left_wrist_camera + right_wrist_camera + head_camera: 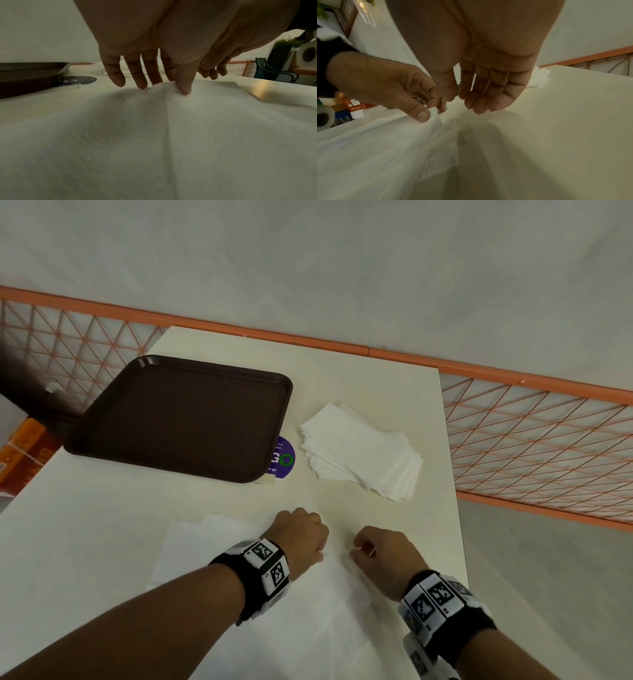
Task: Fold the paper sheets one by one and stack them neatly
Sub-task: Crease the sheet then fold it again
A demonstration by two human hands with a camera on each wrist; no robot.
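Fingers [423, 115] of the left hand [301, 534] pinch the far corner of the unfolded paper sheet [308, 611] lying on the bench [376, 378], presumably to lift it for folding. Right hand [383, 553] hovers beside, loosely curled, empty (folded stack [363, 453] waits beyond).

Pale wall [308, 251] — orange railing [534, 436], perhaps mesh

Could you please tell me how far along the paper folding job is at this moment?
Done: a stack of folded sheets lies on the table, right of the brown tray. In hand: the left hand pinches a corner of an unfolded sheet; the right hand hovers beside it, holding nothing. Left: folding this sheet, stacking it, then the sheets underneath.
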